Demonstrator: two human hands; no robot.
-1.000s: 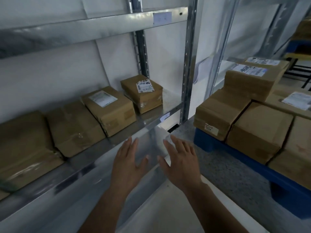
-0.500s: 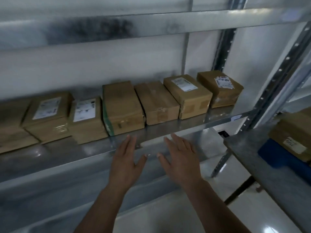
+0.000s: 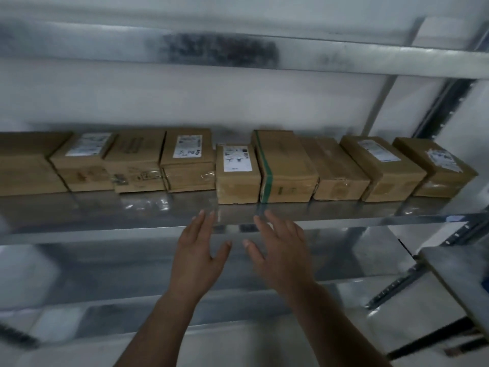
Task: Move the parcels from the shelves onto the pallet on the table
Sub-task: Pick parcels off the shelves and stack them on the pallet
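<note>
Change: view has swung left since the earlier frames; pallet stack gone from sight, more of the parcel row now shows, both hands in much the same spread pose.
Parcels: nine or so brown cardboard boxes in one row on the middle shelf (image 3: 344,211), sides touching or nearly so.
Nearest target (guess): labelled parcel (image 3: 237,174) straight ahead of the hands, sitting a bit further forward than its left neighbour; green-strapped parcel (image 3: 284,166) touches its right side.
Other parcels: label-top parcel (image 3: 187,159) to the left, far-right parcel (image 3: 436,168) at the row end with a torn-looking label.
Handling: taped corrugated card, likely stiff, tape patches may be slick; weight cannot be told, size suggests light to moderate. Not obviously fragile.
Where to hold: palms on the two long sides, or front-bottom edge and slide forward first, since neighbours block the sides.
Left hand (image 3: 197,256): fingers spread wide, empty, in front of shelf edge, not touching any box.
Right hand (image 3: 281,256): same, fingers splayed, empty, near the left one.
Desk (image 3: 460,276): grey corner at right edge, well apart from the parcels; pallet not in view.
Risk: pulling one box may drag its neighbour along.
</note>
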